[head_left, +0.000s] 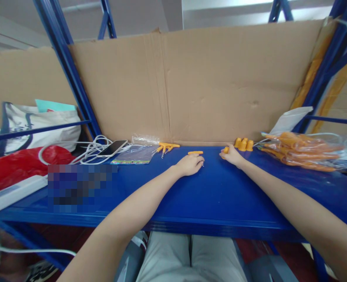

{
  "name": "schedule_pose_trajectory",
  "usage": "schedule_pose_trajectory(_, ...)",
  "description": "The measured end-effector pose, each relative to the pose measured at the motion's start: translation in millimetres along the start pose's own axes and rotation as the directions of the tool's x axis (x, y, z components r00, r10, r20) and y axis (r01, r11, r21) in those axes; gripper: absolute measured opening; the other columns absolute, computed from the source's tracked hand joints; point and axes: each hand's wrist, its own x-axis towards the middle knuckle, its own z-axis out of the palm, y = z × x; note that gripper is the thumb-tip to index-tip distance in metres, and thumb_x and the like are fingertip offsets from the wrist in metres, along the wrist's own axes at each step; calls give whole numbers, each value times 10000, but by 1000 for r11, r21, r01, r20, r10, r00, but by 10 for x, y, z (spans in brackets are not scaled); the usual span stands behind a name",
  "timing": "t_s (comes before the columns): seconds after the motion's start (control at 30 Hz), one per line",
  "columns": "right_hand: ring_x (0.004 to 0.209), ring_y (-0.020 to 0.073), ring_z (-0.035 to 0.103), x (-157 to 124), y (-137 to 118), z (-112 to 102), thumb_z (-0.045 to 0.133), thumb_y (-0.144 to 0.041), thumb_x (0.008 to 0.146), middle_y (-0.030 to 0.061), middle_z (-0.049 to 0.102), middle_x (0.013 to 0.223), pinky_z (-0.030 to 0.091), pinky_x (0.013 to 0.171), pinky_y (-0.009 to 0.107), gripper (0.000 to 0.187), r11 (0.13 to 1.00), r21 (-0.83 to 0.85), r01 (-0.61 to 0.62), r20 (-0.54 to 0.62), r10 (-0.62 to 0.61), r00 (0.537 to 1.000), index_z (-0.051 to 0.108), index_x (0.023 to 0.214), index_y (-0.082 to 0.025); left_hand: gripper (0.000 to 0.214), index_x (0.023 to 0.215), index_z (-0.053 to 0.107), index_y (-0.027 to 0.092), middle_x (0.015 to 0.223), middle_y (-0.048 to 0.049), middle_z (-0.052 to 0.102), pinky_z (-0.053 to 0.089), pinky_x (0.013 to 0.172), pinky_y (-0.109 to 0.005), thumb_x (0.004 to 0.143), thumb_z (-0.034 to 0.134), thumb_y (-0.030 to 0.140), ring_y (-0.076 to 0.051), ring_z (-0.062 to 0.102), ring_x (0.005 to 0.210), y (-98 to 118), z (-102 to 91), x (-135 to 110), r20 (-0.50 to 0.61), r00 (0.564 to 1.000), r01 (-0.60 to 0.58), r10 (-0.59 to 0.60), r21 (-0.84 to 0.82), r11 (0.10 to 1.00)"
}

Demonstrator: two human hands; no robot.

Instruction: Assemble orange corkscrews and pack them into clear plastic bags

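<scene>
Right hand: fingers clamped on small orange cap; matching caps, domed, tapered, stand upright just behind, near cardboard panel
Left hand: fingers curled, slim orange handle at their far side, thin silvery spiral by fingertips, can't tell if gripped; both pieces over mid blue table, orange spiral-tipped pieces left of them
</scene>
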Motion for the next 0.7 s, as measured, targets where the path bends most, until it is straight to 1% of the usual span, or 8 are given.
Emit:
schedule_pose_trajectory(0.07,1010,242,646,-28,-52,61,577,-236,766,129,654,1153,521,877,369,549,999,-20,43,45,-42,998,451,1293,-145,379,1203,602,192,1178,-94,649,443,1014,-347,923,348,176,-192,579,1158,22,7,1,-20,1000,-24,24,-5,1000)
schedule_pose_trajectory(0.13,1060,252,628,-59,-103,68,597,-251,771,127,656,1158,488,934,380,411,991,-103,83,97,-73,993,545,1168,-157,432,1239,585,205,1283,-98,593,420,1042,-370,887,353,110,-197,523,1234,6,9,-5,-15,1000,-6,6,18,1000)
schedule_pose_trajectory(0.27,1093,277,618,-121,-186,10,576,-309,818,116,665,1170,463,960,395,304,965,-189,182,227,-137,964,600,1092,-179,480,1285,544,283,1466,-70,434,343,1079,-540,861,394,116,-263,365,1371,-76,25,-17,68,988,141,-142,23,990)
schedule_pose_trajectory(0.37,1098,290,618,-156,-220,-4,546,-339,848,106,682,1148,460,958,401,310,945,-207,252,291,-187,938,609,1111,-188,471,1328,478,339,1463,-48,440,338,1037,-632,909,347,170,-276,368,1367,-122,51,-9,158,963,228,-220,-31,973)
schedule_pose_trajectory(0.43,1089,294,623,-168,-233,5,529,-355,862,111,690,1129,459,954,400,319,933,-235,273,303,-197,933,613,1116,-180,439,1300,495,327,1403,-57,499,364,1025,-620,921,330,179,-262,427,1321,-133,60,-2,161,964,221,-210,-47,974)
schedule_pose_trajectory(0.53,1061,292,637,-174,-248,12,502,-387,881,128,689,1127,471,930,383,343,921,-272,278,316,-187,930,616,1113,-161,359,1193,567,272,1333,-88,529,394,1026,-562,911,365,180,-252,471,1266,-124,45,-3,93,979,184,-181,-24,983)
schedule_pose_trajectory(0.63,1049,296,642,-178,-261,-2,487,-420,889,142,687,1130,483,904,375,371,911,-299,285,332,-181,926,615,1107,-149,272,1101,597,230,1362,-106,482,362,1050,-555,909,404,217,-263,422,1302,-97,5,-22,71,983,168,-169,18,986)
schedule_pose_trajectory(0.7,1050,300,641,-181,-269,-16,479,-427,893,152,682,1140,484,898,374,377,902,-307,305,341,-195,920,615,1097,-141,279,1145,572,229,1406,-108,447,326,1068,-572,923,408,268,-273,367,1346,-83,-20,-37,89,977,194,-196,25,981)
